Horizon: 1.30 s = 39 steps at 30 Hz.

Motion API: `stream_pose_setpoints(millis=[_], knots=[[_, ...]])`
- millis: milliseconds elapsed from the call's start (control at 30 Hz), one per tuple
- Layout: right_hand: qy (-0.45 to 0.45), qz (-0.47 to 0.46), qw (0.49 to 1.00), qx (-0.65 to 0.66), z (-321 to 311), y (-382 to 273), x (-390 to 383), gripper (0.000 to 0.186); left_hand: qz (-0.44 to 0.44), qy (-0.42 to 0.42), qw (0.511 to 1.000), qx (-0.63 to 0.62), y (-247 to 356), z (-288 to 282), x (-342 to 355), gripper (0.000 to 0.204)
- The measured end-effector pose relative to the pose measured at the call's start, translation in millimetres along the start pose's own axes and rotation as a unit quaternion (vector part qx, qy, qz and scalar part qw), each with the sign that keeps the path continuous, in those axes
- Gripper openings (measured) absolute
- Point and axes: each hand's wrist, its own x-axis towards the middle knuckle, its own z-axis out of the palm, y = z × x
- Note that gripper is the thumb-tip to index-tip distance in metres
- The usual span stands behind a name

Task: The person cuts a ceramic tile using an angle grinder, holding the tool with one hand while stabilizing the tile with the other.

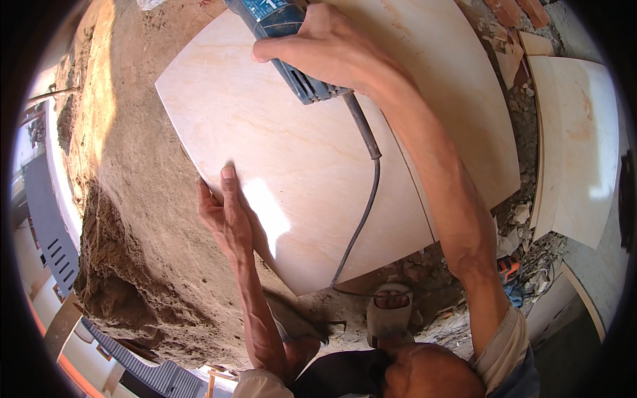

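Observation:
My right hand [318, 46] is wrapped round a blue corded power tool [298, 81], with the thumb across its body. The tool's working end is cut off by the top of the head view. Beneath it lies a large cream marbled tile [298, 192]. A black cord [361, 225] runs from the tool's rear across the tile toward me. At the tile's left edge, my left hand [229, 215] grips it, thumb on top and fingers at the edge, partly hidden below.
A second cream tile [464, 113] adjoins on the right, a straight line between them. More tiles [577, 146] lean at the far right by rubble. Heaped sand [126, 265] borders the left. My sandalled foot [389, 312] stands at the near edge. An orange-and-black tool [508, 268] lies among debris.

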Motion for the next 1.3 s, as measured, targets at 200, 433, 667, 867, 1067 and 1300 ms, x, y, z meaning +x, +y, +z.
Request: stream_pose_setpoints(millis=[200, 433, 667, 867, 1067, 1300], knots=[[-0.004, -0.008, 1.000, -0.003, 0, 2, -2, 0.036, 0.035, 0.030, 0.999, -0.018, 9, 9, -3, 0.064], [-0.016, -0.001, 1.000, -0.003, 0, 5, -5, 0.035, 0.001, -0.001, 1.000, 0.018, -7, -3, 2, 0.065], [-0.012, 0.019, 1.000, -0.014, -3, 2, -13, 0.035, -0.009, 0.004, 1.000, 0.017, 2, 1, 0, 0.063], [-0.019, -0.076, 0.996, 0.045, -5, 18, -15, 0.034, 0.001, 0.017, 1.000, -0.003, 10, 5, -4, 0.063], [-0.017, 0.011, 1.000, -0.012, -1, 10, -14, 0.034, -0.005, 0.008, 1.000, -0.003, 7, 3, -3, 0.066], [-0.022, -0.027, 0.999, 0.015, 5, 10, -12, 0.036, -0.004, 0.005, 1.000, 0.011, 6, -9, 0, 0.069]])
